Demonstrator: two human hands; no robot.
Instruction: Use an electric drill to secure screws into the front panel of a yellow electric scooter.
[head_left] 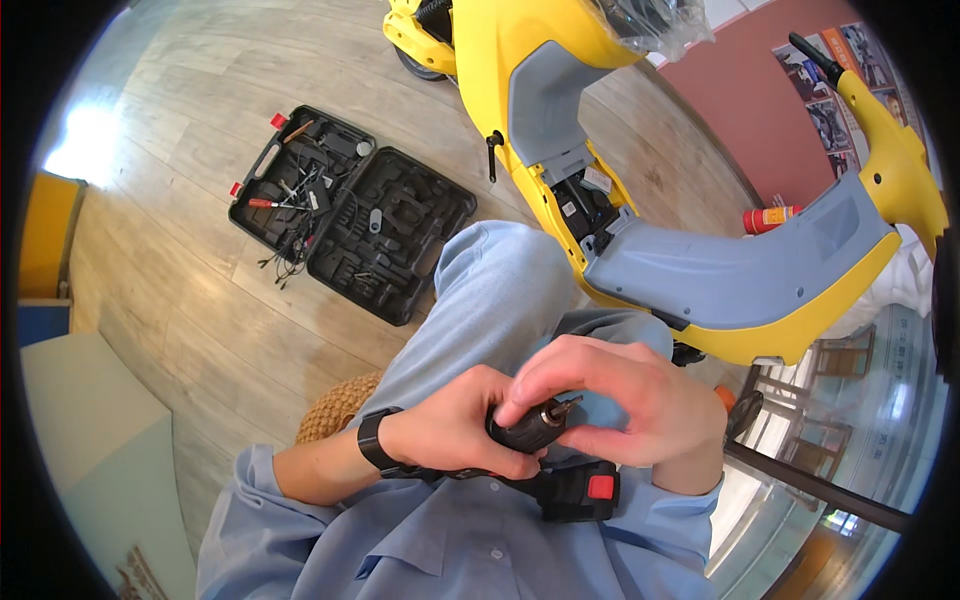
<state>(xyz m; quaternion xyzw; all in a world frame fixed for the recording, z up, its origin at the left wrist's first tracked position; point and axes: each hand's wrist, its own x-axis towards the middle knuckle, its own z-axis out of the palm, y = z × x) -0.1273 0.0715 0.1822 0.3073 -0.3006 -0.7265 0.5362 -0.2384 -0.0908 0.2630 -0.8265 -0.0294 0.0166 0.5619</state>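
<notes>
My left hand (455,425) grips a black cordless drill (525,432) held low in front of my torso, its battery with a red tab (590,490) at the bottom. My right hand (610,400) curls over the drill's chuck end, the index finger on the dark front part and the thumb beside it. A short metal bit (567,405) sticks out of the chuck, pointing up and to the right. Part of the drill's body is hidden by my fingers.
An open black toolbox (390,240) with tools and cables lies on the wooden floor. A yellow and grey scooter (720,270) stands ahead and right, its centre compartment open. My bent knee is between them. A red cylinder (770,218) and glass surface (870,420) are at right.
</notes>
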